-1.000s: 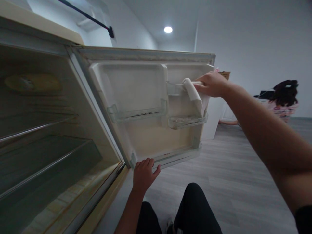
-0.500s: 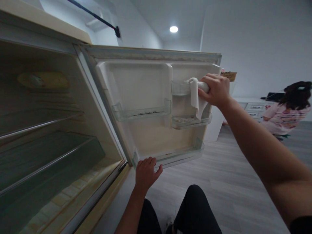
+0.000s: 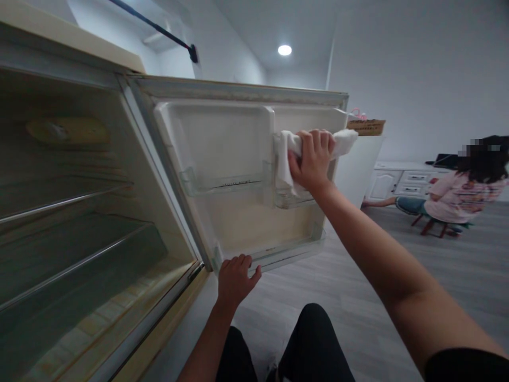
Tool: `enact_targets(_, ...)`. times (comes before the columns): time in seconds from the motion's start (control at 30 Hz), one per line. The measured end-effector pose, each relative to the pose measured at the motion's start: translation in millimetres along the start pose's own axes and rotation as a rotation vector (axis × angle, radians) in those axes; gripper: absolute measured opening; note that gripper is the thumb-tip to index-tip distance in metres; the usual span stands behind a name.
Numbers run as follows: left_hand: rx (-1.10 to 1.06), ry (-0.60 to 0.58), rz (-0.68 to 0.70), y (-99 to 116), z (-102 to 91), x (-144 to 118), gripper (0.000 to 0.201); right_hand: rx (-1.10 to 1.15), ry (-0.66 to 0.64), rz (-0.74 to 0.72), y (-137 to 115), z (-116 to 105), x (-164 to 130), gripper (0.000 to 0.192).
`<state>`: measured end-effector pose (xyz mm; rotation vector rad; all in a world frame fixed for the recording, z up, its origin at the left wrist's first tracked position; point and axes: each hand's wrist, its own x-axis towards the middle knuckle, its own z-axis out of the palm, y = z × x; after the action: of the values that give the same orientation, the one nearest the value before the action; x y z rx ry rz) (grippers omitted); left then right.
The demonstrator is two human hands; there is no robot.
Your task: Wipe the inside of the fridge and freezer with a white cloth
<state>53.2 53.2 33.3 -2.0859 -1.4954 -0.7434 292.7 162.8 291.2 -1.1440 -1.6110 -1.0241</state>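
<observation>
From the head camera, the right hand (image 3: 311, 162) is closed around a white cloth (image 3: 284, 159), fingers curled over the top of it, and presses it against the upper small door shelf (image 3: 278, 142) on the inside of the open fridge door (image 3: 222, 143). One end of the cloth hangs down the left side of the hand, in front of the clear lower bin (image 3: 292, 199); the other end sticks out to the right, reaching the door's outer edge (image 3: 345, 122). The left hand (image 3: 234, 278) grips the bottom edge of the door near the hinge side, fingers hooked over the lip and thumb spread to the right, with nothing else in it.

To the left of the cloth a wider clear door shelf (image 3: 226, 185) runs across the panel, and a long bottom rail (image 3: 286, 252) sits just above the left hand. The fridge cavity (image 3: 79, 223) opens to the left with wire racks (image 3: 75, 199) across it, well apart from both hands.

Beyond the door's free edge the grey floor (image 3: 358, 297) lies open towards the right. The person's dark-clad knees (image 3: 314, 339) sit below the door. Far right, another person (image 3: 461, 196) sits on a low stool near white drawers (image 3: 409, 180), well away from the door. A small basket (image 3: 366, 126) stands just past the door's top corner.
</observation>
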Motion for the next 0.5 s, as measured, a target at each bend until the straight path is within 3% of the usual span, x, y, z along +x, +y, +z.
enact_targets(0.1, 0.006, 0.013, 0.016, -2, 1.8, 0, 0.021, 0.007, -0.050, -0.060, -13, -1, 2, 0.068)
enact_targets(0.2, 0.022, 0.020, 0.022, -2, 2.7, 0, 0.021, 0.016, -0.098, -0.107, -7, -5, 2, 0.065)
enact_targets(0.3, 0.033, 0.009, 0.009, -1, 2.1, -1, 0.022, 0.009, -0.112, -0.038, 15, -3, 0, 0.059)
enact_targets(0.43, 0.037, -0.003, 0.005, 1, 3.5, 2, 0.022, 0.016, -0.006, 0.152, 51, 11, -3, 0.059)
enact_targets(0.5, 0.045, 0.011, 0.005, 1, 5.8, 3, 0.021, 0.020, -0.032, 0.145, 63, 17, -5, 0.060)
